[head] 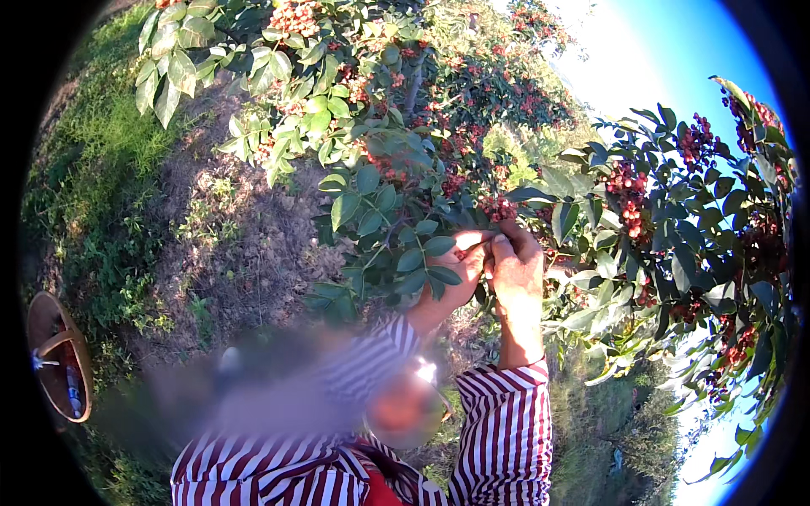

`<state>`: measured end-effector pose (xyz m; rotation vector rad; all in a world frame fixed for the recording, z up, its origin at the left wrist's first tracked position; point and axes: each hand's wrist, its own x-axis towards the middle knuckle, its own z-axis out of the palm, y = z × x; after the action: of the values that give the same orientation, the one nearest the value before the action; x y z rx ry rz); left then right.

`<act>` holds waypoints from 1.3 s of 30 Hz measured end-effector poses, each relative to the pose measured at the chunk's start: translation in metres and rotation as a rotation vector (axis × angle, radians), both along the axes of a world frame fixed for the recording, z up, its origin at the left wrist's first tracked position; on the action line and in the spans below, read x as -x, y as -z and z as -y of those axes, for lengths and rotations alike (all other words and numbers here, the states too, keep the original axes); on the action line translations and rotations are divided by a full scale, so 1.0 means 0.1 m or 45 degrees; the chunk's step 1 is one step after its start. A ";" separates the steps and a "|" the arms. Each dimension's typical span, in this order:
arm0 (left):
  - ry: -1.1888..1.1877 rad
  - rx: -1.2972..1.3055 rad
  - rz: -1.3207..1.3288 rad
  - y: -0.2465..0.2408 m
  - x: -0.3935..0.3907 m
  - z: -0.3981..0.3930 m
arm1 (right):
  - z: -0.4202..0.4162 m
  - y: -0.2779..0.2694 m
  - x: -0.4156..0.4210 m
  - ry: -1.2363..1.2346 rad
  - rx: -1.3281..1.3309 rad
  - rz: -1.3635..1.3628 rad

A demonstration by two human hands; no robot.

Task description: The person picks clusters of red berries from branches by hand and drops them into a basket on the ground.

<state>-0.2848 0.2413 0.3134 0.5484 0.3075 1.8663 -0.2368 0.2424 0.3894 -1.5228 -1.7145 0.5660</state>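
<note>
My left hand [452,278] and my right hand [520,265] meet among the leaves of a shrub that looks like Sichuan pepper. Right above the fingertips is a cluster of small red berries [497,207]. The right thumb and forefinger pinch together at the base of this cluster. Bent fingers of the left hand touch the right fingertips from the side, and whatever they grasp is hidden. A compound leaf [421,258] overlaps part of the left hand. Both wrists come out of striped sleeves [506,430].
Branches with red berry clusters [626,196] crowd the right side, and a sunlit leafy branch [278,69] hangs at the top. At the far left a woven basket [81,354] with a handle holds red contents and a bottle-like object [74,389]. Dry soil [234,253] slopes beside green weeds.
</note>
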 end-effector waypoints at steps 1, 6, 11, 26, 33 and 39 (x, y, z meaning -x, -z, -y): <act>-0.332 -0.007 -0.109 0.10 0.13 -0.06 | -0.07 0.19 0.07 -0.031 -0.193 -0.157; -0.208 0.187 -0.335 -0.10 0.29 -0.18 | 0.01 0.48 0.15 0.004 -0.610 -0.397; -0.170 -0.003 -0.199 -0.09 0.17 -0.67 | 0.10 0.44 0.27 0.048 -0.451 -0.642; -0.312 0.111 -1.160 -0.10 0.41 -0.82 | -0.11 0.48 0.41 0.183 -0.150 -1.224; -0.402 0.156 -1.490 -0.14 0.43 -0.82 | -0.13 0.56 0.23 0.051 -0.010 -1.436; -0.584 -0.083 -1.501 -0.11 0.42 -0.98 | -0.04 0.46 0.19 0.108 0.033 -1.468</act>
<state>-0.3268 0.3397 0.3246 1.7095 1.2175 1.7666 -0.2559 0.2463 0.3436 -0.9184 -0.7360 1.1281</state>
